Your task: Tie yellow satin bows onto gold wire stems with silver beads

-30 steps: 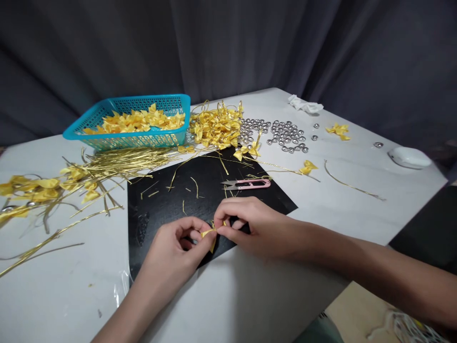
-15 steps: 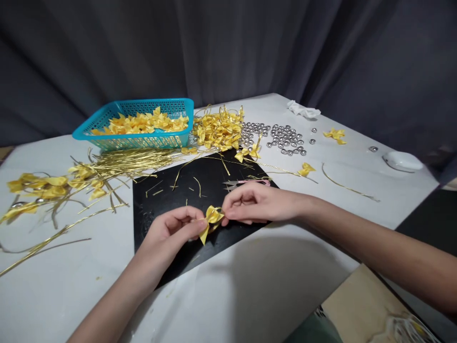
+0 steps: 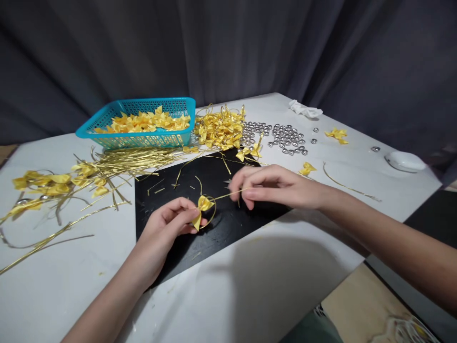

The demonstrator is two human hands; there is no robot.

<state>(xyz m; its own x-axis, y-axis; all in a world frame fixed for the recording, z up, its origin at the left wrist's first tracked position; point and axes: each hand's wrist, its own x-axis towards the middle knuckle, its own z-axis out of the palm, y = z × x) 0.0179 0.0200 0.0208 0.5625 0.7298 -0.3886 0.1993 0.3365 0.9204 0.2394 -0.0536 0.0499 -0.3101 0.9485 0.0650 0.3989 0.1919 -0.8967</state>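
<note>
A single head-worn camera looks forward and down from close above the near edge of the white table, facing a dark curtain behind its far side.

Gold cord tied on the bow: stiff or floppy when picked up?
Probably semi-stiff: the cord keeps an open loop below the bow, and a loose strand on the table holds its curve. Likely very light: the right hand pulls it straight with a fingertip pinch.

White table: black flat mat under the left hand, turquoise mesh basket beyond it, silver round beads beyond the right hand.
</note>
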